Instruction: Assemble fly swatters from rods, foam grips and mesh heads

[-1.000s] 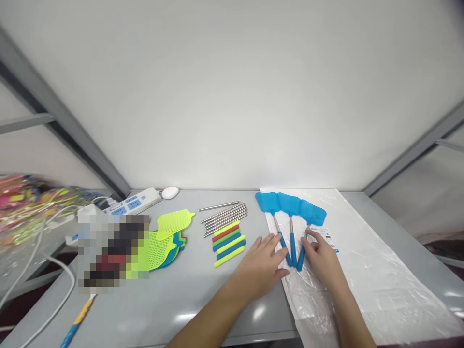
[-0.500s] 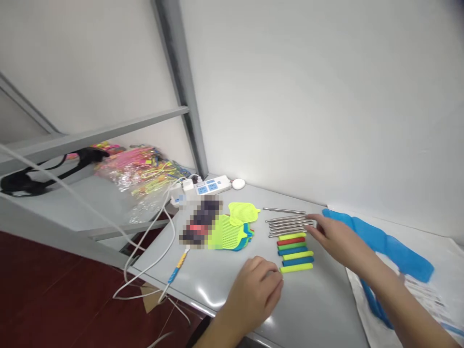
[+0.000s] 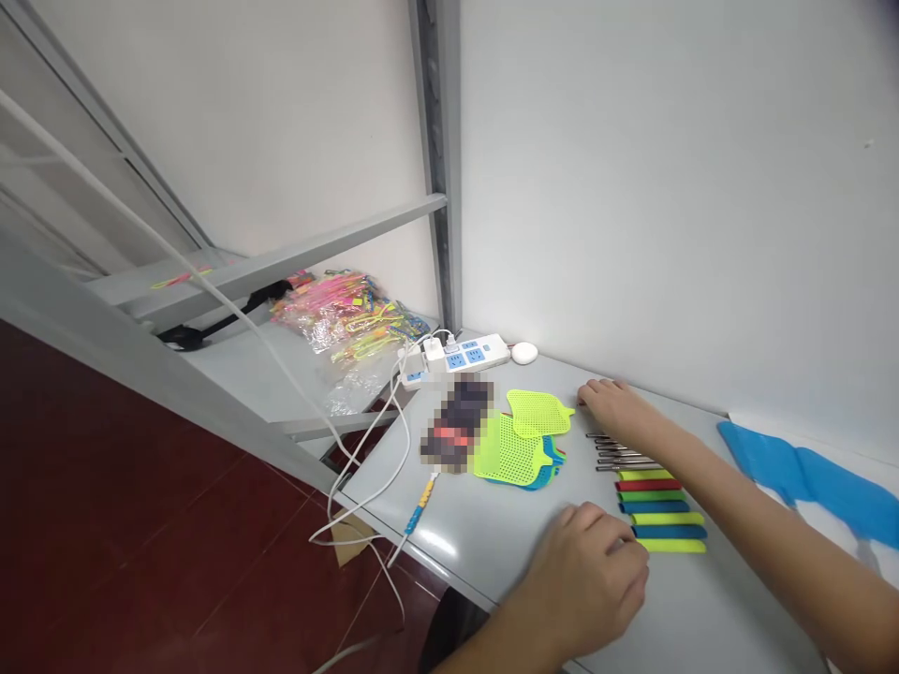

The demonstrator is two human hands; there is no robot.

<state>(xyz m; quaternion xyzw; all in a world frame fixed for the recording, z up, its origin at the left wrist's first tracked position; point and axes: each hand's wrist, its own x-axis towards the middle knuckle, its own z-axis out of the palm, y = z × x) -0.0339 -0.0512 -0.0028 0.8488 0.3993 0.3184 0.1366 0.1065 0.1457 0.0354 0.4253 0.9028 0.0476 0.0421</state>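
My right hand [image 3: 610, 402] reaches across the grey table [image 3: 492, 524], its fingers lying down over the far ends of several thin metal rods [image 3: 628, 456], right beside a stack of neon yellow-green mesh swatter heads [image 3: 523, 440]. My left hand [image 3: 594, 571] rests on the table with its fingers loosely curled and nothing visible in them, just left of a row of short coloured handle sleeves [image 3: 664, 510]. Assembled blue fly swatters [image 3: 807, 477] lie at the far right on clear plastic.
A white power strip [image 3: 469, 357] and a small white round object [image 3: 523, 353] sit by the wall. Cables [image 3: 365, 459] hang over the table's left edge. A blurred dark object [image 3: 458, 426] lies beside the swatter heads. A bag of colourful pieces [image 3: 344, 318] rests on the neighbouring shelf behind a grey post [image 3: 439, 168].
The view has swung left. My right hand left the blue swatters and moved to the far ends of the metal rods. My left hand drew back and curled beside the coloured sleeves.
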